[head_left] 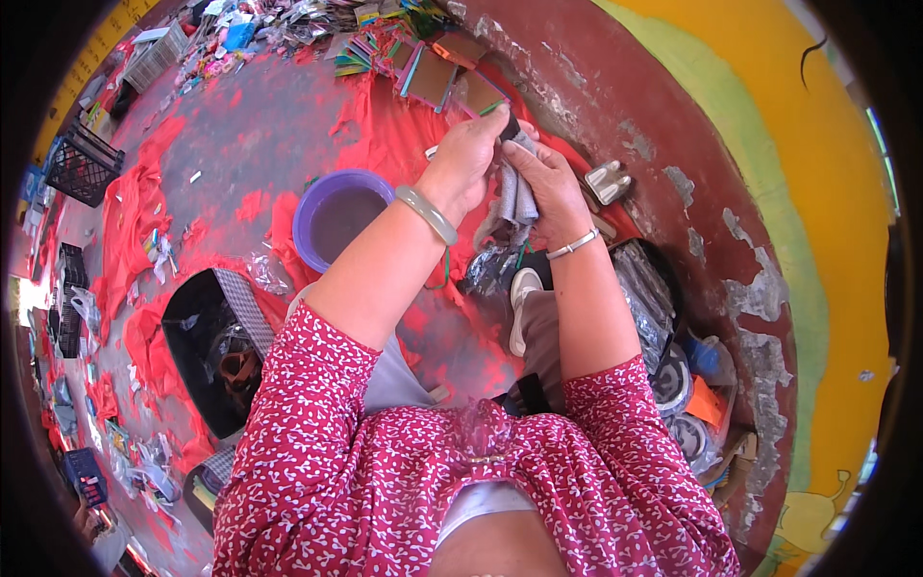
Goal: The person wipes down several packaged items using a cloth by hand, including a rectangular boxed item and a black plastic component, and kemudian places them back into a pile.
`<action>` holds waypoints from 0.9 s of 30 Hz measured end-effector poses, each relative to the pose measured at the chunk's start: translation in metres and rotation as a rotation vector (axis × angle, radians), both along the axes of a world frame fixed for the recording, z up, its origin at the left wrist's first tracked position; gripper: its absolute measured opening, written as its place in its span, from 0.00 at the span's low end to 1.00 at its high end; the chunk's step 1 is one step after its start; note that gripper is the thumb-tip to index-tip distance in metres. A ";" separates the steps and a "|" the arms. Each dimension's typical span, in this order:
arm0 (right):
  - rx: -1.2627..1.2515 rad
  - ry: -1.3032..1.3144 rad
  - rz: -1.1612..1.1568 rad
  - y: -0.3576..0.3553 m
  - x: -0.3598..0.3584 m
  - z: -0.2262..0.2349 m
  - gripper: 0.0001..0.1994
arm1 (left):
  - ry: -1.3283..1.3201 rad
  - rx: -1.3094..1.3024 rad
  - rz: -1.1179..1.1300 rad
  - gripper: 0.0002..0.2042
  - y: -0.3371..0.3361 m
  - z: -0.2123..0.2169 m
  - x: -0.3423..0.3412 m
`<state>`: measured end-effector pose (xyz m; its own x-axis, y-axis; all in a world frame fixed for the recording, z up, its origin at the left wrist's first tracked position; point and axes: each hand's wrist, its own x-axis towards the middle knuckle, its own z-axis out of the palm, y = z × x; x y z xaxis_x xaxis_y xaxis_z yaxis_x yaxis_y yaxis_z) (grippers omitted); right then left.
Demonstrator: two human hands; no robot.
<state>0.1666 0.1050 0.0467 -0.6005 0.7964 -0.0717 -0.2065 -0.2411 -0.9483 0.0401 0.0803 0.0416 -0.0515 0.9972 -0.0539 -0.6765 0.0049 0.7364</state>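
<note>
Both of my hands are raised in front of me, close together. My right hand (pixel 550 183) is closed around a bunched grey cloth (pixel 520 197), which hangs down from the fingers. Thumb and fingers pressed together, my left hand (pixel 466 159) pinches at a small dark piece (pixel 510 128) beside the top of the cloth. Whether that piece is part of the cloth or a separate thing, I cannot tell. A purple basin (pixel 300 216) of murky water stands on the floor left of my forearms.
A dark bin (pixel 183 375) with things inside stands at my left, a black crate (pixel 85 163) farther off. Coloured boards (pixel 428 77) lie ahead near the red, peeling wall (pixel 663 115). Metallic shoe-shaped pieces (pixel 608 183) and bagged goods (pixel 644 298) sit at my right.
</note>
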 end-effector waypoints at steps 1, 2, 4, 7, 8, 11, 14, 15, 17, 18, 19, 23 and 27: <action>-0.050 -0.028 0.032 0.002 -0.002 -0.002 0.08 | -0.038 0.010 0.045 0.17 0.001 -0.003 0.001; -0.079 -0.055 0.039 0.001 -0.001 -0.002 0.08 | -0.076 0.021 0.092 0.17 0.002 -0.005 0.002; -0.064 -0.024 0.064 -0.004 -0.004 0.007 0.08 | -0.136 0.025 0.172 0.17 -0.004 0.009 0.004; -0.050 -0.083 0.141 -0.010 -0.005 0.011 0.08 | -0.099 0.084 0.241 0.17 0.014 -0.009 -0.020; -0.030 -0.134 0.202 -0.009 -0.002 0.001 0.08 | -0.154 0.092 0.303 0.16 0.019 -0.009 -0.034; 0.054 -0.146 0.265 -0.027 -0.002 0.007 0.10 | -0.041 0.101 0.488 0.15 -0.005 0.031 -0.038; -0.003 -0.193 0.253 -0.035 0.000 0.015 0.10 | -0.122 0.031 0.451 0.15 -0.005 0.036 -0.040; -0.043 -0.219 0.257 -0.037 0.002 0.016 0.10 | -0.151 -0.009 0.442 0.15 -0.004 0.034 -0.040; -0.036 -0.249 0.275 -0.044 0.010 0.013 0.10 | -0.188 0.004 0.520 0.15 0.003 0.032 -0.058; 0.011 -0.253 0.291 -0.049 0.014 0.007 0.10 | -0.207 0.010 0.561 0.15 0.005 0.031 -0.068; 0.057 -0.256 0.307 -0.052 0.018 0.003 0.11 | -0.210 -0.031 0.554 0.16 0.007 0.027 -0.077; -0.106 -0.233 0.299 -0.064 0.029 0.018 0.11 | -0.179 -0.053 0.543 0.17 0.019 0.009 -0.090; 0.011 -0.386 0.327 -0.089 0.057 0.009 0.11 | -0.218 -0.110 0.636 0.17 0.026 0.004 -0.103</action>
<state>0.2234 0.0161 0.0557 -0.7499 0.5733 -0.3300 0.2441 -0.2239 -0.9436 -0.0633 0.1064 0.0461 -0.6024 0.7647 -0.2288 -0.7054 -0.3759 0.6009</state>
